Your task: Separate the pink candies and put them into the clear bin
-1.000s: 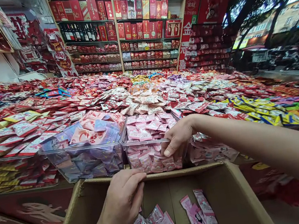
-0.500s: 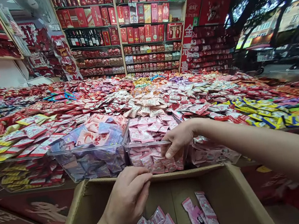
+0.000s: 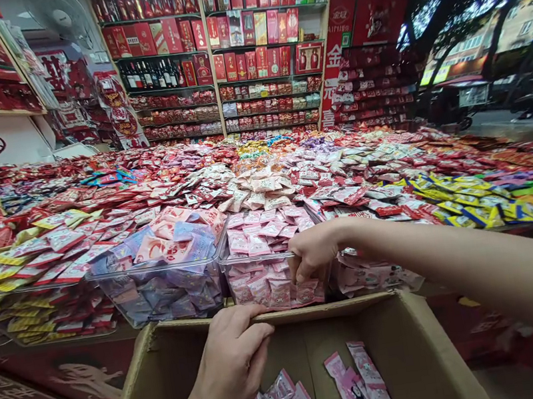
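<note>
An open cardboard box (image 3: 390, 342) stands right in front of me, with several pink candy packets (image 3: 359, 384) lying inside. My left hand (image 3: 237, 349) is curled over its far rim, the fingertips partly hidden. Beyond the rim, a clear plastic bin (image 3: 256, 260) is filled with small pink packets (image 3: 259, 235). At the front right corner of that bin my right hand (image 3: 316, 250) is closed around the rim, thumb outside against the wall. Its other fingers are mostly hidden.
Left of the pink bin is a clear bin (image 3: 156, 269) of purple and pink packets. Heaps of wrapped sweets (image 3: 178, 153) cover the wide counter. Shelves (image 3: 210, 53) with bottles and red boxes stand behind, and a fan (image 3: 60, 16) is at the upper left.
My right hand's fingers have drawn in and closed at the bin's corner. My left hand has shifted slightly right and down along the box rim. The packets in the box lie as before.
</note>
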`<state>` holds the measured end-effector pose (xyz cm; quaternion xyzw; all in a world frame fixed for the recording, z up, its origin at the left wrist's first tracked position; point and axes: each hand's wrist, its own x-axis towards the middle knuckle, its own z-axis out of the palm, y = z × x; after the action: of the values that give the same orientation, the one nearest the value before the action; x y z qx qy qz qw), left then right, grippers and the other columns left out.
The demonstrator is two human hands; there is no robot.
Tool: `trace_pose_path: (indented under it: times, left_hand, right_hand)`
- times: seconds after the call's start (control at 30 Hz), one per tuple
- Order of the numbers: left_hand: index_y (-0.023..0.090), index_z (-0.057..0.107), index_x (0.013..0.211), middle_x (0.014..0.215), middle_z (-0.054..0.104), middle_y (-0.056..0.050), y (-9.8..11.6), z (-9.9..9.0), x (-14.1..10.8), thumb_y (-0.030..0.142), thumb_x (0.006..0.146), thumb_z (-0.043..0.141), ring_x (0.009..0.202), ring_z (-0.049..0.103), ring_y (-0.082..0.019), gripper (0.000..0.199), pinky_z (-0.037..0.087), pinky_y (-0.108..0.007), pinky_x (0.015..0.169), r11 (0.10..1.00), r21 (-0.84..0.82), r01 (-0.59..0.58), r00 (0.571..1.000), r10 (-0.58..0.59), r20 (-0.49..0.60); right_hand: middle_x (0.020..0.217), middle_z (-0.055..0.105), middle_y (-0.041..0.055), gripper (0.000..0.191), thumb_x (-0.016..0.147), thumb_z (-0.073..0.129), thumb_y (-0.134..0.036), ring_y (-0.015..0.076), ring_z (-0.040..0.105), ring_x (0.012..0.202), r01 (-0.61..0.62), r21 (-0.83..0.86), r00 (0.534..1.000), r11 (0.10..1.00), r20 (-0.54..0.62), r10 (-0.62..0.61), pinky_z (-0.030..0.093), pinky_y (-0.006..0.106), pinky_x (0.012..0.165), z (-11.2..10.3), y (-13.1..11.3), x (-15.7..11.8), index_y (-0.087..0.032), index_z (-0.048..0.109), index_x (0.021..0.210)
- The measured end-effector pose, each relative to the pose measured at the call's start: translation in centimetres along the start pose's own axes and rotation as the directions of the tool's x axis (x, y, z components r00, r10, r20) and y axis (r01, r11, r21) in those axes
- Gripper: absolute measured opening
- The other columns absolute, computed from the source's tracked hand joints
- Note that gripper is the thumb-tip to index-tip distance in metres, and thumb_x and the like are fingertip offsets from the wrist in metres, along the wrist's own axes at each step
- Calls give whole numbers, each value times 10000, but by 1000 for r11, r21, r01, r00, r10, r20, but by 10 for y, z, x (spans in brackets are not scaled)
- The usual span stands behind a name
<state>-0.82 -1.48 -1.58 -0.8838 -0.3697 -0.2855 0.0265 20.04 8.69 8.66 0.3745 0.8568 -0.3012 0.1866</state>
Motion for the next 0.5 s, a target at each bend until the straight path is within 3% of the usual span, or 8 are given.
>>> trace_pose_path:
  times: [0.2,0.37,0.43,0.5]
  left_hand:
    - [212,604,858,1021,598,-89,-1,1,-4,105,786,463,974,513,-237,191,409,-401,801,1000,9,0,1000,0,-9]
    - [211,605,856,1034,593,-92,-2,1,-4,105,787,460,970,514,-240,192,414,-414,807,1000,18,-7,1000,7,-4]
    - [213,600,859,1043,587,-93,-2,0,-4,96,788,453,970,513,-237,201,421,-418,804,1000,13,-11,1000,11,3]
    - [208,590,890,1078,572,-104,-3,-1,-7,66,772,464,1015,491,-246,224,417,-433,832,999,14,-44,998,44,-34]
  right_hand:
    - [933,659,40,348,742,520,-210,114,590,720,-15,41,1000,999,-18,16,436,186,587,5,-3,-4,-113,579,1071]
    - [851,673,33,296,721,552,-256,132,573,690,-56,-83,997,995,-54,51,409,202,576,0,-10,-2,-128,640,972]
    - [816,672,43,287,719,555,-282,149,572,665,-81,-136,992,987,-111,66,404,223,566,-2,-17,-10,-130,646,944]
    - [845,653,97,288,755,502,-273,192,568,707,-128,-198,964,972,-253,76,395,269,596,3,-29,-25,-100,624,951]
